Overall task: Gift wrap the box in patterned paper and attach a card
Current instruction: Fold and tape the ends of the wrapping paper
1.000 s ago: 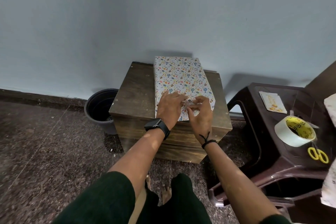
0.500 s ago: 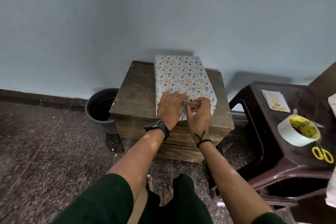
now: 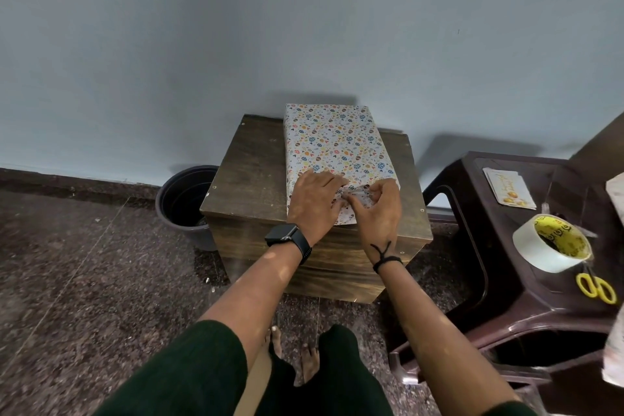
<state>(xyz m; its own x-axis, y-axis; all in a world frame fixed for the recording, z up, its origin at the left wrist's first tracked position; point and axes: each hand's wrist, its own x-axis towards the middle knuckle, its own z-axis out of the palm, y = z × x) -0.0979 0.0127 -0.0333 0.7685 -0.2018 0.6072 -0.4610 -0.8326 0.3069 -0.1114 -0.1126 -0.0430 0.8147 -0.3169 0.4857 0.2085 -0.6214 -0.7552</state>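
The box (image 3: 334, 142), covered in white paper with small coloured prints, lies lengthwise on a dark wooden block table (image 3: 250, 172). Both hands work at its near end. My left hand (image 3: 315, 203) lies flat on the near end of the paper, fingers stretched towards the middle. My right hand (image 3: 376, 209) pinches a piece of clear tape over the folded paper flap at the near end. The card (image 3: 510, 192), white with yellow print, lies on the brown plastic stool at the right.
A brown plastic stool (image 3: 506, 307) at the right carries a tape roll (image 3: 553, 243) and yellow-handled scissors (image 3: 596, 289). A black bucket (image 3: 185, 203) stands on the floor left of the table, against the wall. My bare feet are below the table's front.
My right hand has shifted slightly right and its fingers have curled more over the tape at the flap. My left hand stays pressed on the paper. The view has shifted a little.
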